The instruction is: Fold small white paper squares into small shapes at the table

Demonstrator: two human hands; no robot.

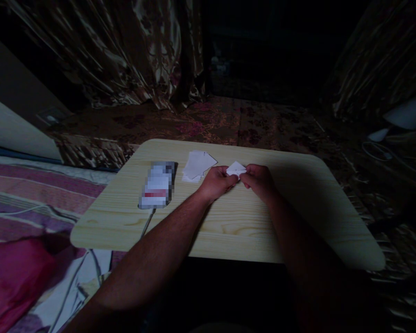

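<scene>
Between my two hands is a small piece of folded white paper (236, 166), its top coming to a point. My left hand (219, 181) pinches its left side, with the thumb across the lower edge. On the opposite side my right hand (259, 179) grips the paper between thumb and fingers. Both hands are just above or resting on the pale wood-grain table (242, 226); I cannot tell which. A loose stack of white paper sheets (199, 164) lies just left of my left hand.
A phone (156, 185) with a blurred screen lies on the table's left, a white cable (148, 223) running from its near end. Left of the table is a bed with striped cloth (27, 199) and a pink bag-like item (17, 277). Patterned curtains (152, 46) hang behind; a lamp (407, 113) stands right.
</scene>
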